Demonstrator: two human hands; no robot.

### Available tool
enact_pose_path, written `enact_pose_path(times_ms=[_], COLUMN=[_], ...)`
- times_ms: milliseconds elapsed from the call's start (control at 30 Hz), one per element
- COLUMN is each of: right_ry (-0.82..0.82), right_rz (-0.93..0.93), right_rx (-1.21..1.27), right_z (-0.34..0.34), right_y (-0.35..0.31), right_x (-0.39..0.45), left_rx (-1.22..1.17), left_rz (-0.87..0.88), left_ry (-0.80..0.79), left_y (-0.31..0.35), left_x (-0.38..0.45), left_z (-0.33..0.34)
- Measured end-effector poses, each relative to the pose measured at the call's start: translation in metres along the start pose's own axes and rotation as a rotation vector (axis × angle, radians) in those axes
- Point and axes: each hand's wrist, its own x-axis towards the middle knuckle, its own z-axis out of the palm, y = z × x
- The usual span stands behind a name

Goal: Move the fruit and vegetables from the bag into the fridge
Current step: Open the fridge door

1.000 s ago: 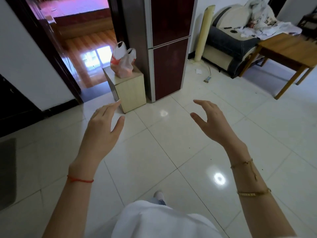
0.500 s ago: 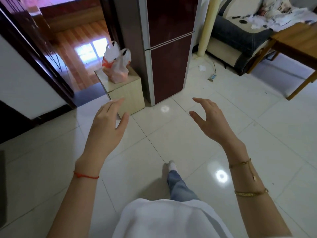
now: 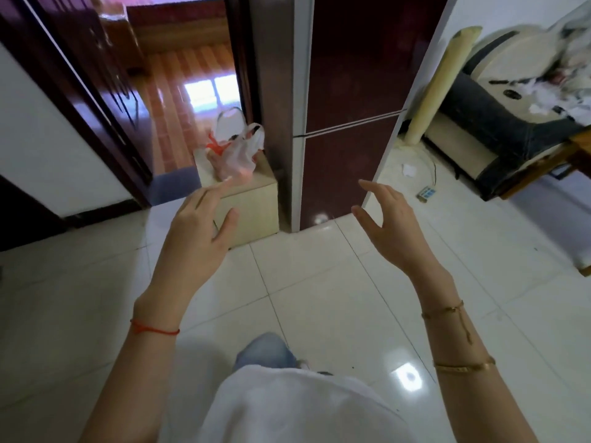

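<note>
Empty-handed on the tiled floor, the left hand (image 3: 195,231) and right hand (image 3: 391,228) reach forward with fingers spread and relaxed, gripping nothing. Beyond them the bag (image 3: 235,153) (still knotted, produce inside) sits on a low surface (image 3: 252,199) just left of the fridge (image 3: 348,107), whose doors are shut. Nothing appears transferred yet.

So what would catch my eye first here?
Two bare hands, the left hand and the right hand, held out open and empty over the pale tiled floor. Beyond them stands a tall dark red fridge, doors closed, and left of it a plastic bag sits on a small beige cabinet.
</note>
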Motion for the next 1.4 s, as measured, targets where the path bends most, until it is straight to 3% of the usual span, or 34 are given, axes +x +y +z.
enact_pose_path(times_ms=[333, 667, 1033, 1400], right_ry=[-0.042, -0.03, -0.022, 0.041], right_rz=[-0.018, 0.025, 0.109, 0.034], right_rx=[0.043, 0.073, 0.097, 0.065], right_z=[0.038, 0.076, 0.088, 0.068], right_y=[0.019, 0.002, 0.01, 0.011], right_x=[0.144, 0.282, 0.336, 0.377], left_rx=[-0.008, -0.025, -0.082, -0.138], left_rz=[-0.055, 0.006, -0.016, -0.094], left_ry=[-0.008, -0.07, -0.186, -0.15], left_y=[-0.053, -0.11, -0.126, -0.112], left_x=[0.118, 0.266, 0.341, 0.384], left_z=[0.04, 0.047, 0.07, 0.106])
